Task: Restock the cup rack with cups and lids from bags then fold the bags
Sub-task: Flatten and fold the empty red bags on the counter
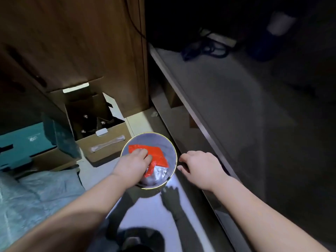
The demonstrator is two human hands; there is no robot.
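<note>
Inside the round bin point(125, 149), left hand point(131, 163) pinches the red bag point(156, 153); at three o'clock, right hand point(201, 166) hovers, fingers apart.

Red bag point(158, 155) (folded) — in bin point(173, 171)

Both forearms are bare, with no sleeves, watch or rings showing above the fingers of the left hand point(135, 161) or right hand point(201, 165).

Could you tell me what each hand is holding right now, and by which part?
The left hand pinches the red plastic bag at its bunched edge, inside the round bin. The right hand holds nothing.
</note>
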